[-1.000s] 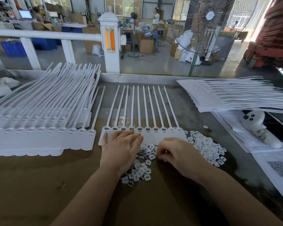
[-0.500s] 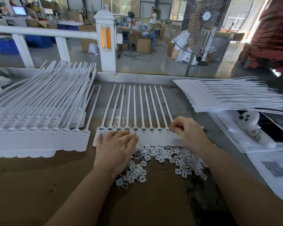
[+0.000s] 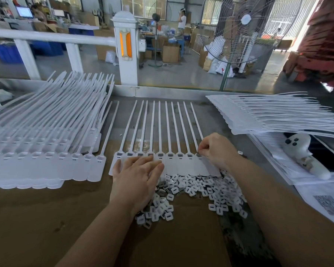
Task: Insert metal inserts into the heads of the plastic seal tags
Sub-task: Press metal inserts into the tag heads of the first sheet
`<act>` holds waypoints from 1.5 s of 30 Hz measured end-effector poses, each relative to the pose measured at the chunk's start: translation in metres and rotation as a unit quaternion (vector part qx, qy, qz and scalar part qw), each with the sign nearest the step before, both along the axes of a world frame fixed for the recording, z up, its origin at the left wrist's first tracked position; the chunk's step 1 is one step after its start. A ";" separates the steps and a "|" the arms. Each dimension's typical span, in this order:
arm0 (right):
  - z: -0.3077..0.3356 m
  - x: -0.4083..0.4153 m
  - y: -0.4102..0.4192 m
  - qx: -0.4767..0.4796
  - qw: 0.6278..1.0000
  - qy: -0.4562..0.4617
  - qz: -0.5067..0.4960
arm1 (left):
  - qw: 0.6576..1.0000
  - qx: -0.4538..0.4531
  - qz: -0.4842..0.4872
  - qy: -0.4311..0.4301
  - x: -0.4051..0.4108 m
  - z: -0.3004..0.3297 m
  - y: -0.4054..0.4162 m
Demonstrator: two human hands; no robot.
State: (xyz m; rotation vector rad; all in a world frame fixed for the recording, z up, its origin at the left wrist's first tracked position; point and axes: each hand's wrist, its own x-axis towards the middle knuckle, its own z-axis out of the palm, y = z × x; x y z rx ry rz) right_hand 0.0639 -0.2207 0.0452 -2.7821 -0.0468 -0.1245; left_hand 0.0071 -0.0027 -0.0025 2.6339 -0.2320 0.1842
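Although small and surely light, the inserts [image 3: 191,189] lie in a loose heap toward the near middle of the bench [image 3: 46,218], just below the tags' flat ends, and look easy to scatter; each one is best pinched by its edges between thumb and fingertip, since the smooth faces would likely slip. Over the heap's left side the left hand [image 3: 137,178] lies flat with fingers straight and close together, pressing down on the tag row [image 3: 162,157] to keep it from sliding. Just beyond the heap, that row of joined tags sits mid-bench, heads in a line and thin tails running toward the far edge; the tails look springy and bendable, the heads stiffer, so holding at the flat bodies seems wise. At the row's right end the right hand [image 3: 218,151] has its fingers curled, pinching a small insert at the last head. Farther off, a stack [image 3: 46,132] of tags fills the left side and another pile [image 3: 278,116] the far right corner.
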 end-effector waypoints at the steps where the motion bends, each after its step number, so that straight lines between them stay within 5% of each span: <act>1: 0.001 0.001 0.000 -0.009 1.000 0.002 -0.001 | 1.000 0.001 -0.001 0.002 0.000 0.000 0.000; 12: 0.004 0.006 0.002 -0.124 0.991 0.013 0.046 | 1.000 0.005 -0.002 0.015 -0.001 0.002 0.000; 21: 0.006 -0.017 -0.004 -0.035 0.998 -0.052 0.013 | 1.000 0.001 -0.001 0.013 -0.001 0.002 0.001; 26: 0.004 -0.048 0.016 0.057 0.989 -0.070 0.117 | 1.000 0.000 -0.001 0.014 -0.002 0.003 0.000; 33: 0.004 -0.073 0.038 0.051 0.971 -0.007 0.234 | 1.000 0.001 0.000 0.014 -0.003 0.005 -0.001; 45: -0.018 -0.083 0.072 0.035 0.968 -0.078 0.234 | 1.000 0.012 -0.002 0.010 -0.001 0.003 -0.001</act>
